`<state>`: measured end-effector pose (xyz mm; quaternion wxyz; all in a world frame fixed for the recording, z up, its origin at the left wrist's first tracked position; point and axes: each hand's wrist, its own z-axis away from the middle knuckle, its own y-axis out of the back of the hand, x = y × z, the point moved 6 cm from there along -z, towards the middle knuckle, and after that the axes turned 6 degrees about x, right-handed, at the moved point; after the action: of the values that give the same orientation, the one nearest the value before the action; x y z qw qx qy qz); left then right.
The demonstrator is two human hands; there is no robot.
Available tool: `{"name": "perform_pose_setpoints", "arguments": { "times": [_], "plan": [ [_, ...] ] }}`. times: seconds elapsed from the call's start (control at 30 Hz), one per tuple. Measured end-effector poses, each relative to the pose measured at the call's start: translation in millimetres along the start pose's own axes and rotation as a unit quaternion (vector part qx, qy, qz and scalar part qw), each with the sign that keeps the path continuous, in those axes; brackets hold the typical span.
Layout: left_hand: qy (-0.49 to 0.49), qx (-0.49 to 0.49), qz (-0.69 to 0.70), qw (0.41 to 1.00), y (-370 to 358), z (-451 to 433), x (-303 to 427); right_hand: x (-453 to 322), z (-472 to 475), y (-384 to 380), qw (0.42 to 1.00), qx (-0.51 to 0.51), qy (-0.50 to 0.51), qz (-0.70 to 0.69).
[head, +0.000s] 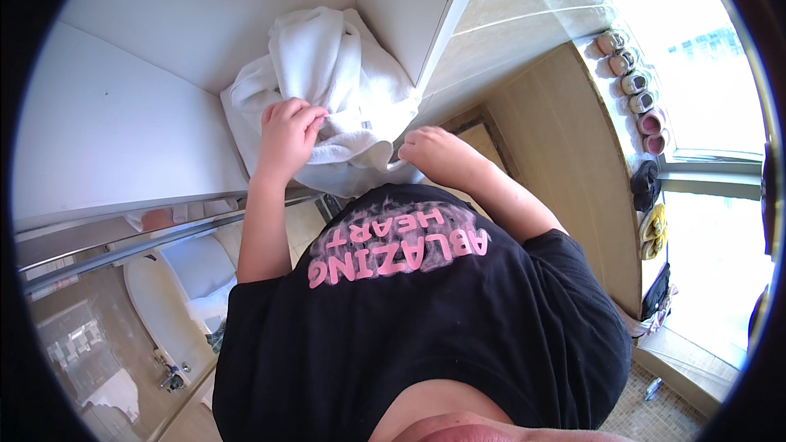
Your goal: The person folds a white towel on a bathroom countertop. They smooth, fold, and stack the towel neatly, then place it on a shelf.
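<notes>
A bulky white terry cloth (344,67), perhaps a towel or a bathrobe, lies heaped in a corner between white panels. Its folds hide most of what is under it. A small dark-marked tag (366,125) shows near its front. My left hand (290,132) pinches a fold at the cloth's near left side between thumb and fingertips. On the right, my right hand (433,150) has its fingers curled at the cloth's near right edge, seemingly gripping it; the fingertips are partly hidden. The cloth's lower edge hangs down in front of my black T-shirt (417,319).
White panels (110,116) stand left of and behind the cloth, and another panel's edge (454,18) stands right. Several shoes (635,81) line a bright windowsill at right. A metal rail (153,239) and a bathtub (144,301) are at lower left. Tiled floor (657,423) shows lower right.
</notes>
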<state>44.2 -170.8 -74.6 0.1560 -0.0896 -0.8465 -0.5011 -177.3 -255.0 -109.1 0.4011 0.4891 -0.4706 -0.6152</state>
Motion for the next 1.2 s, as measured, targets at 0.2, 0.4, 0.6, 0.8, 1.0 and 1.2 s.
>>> {"name": "perform_pose_setpoints", "arguments": {
  "times": [0.2,0.4,0.6,0.8,1.0,1.2],
  "plan": [
    [-0.092,0.030,0.111,0.989,6,-20,61,-19,1,70,0.923,0.353,0.116,-0.100],
    [-0.074,0.029,0.169,0.982,6,-23,68,11,-4,77,0.878,0.432,0.046,-0.203],
    [-0.063,0.058,0.168,0.982,12,-13,61,14,-14,54,0.887,0.259,0.029,-0.382],
    [-0.073,0.046,0.103,0.991,26,-10,78,2,-9,77,0.889,0.390,0.071,-0.227],
    [-0.107,0.006,0.090,0.990,14,-14,88,-3,-13,81,0.888,0.376,0.073,-0.253],
    [-0.106,0.094,0.164,0.976,16,-9,77,20,-10,52,0.859,0.286,0.037,-0.424]
  ]
}}
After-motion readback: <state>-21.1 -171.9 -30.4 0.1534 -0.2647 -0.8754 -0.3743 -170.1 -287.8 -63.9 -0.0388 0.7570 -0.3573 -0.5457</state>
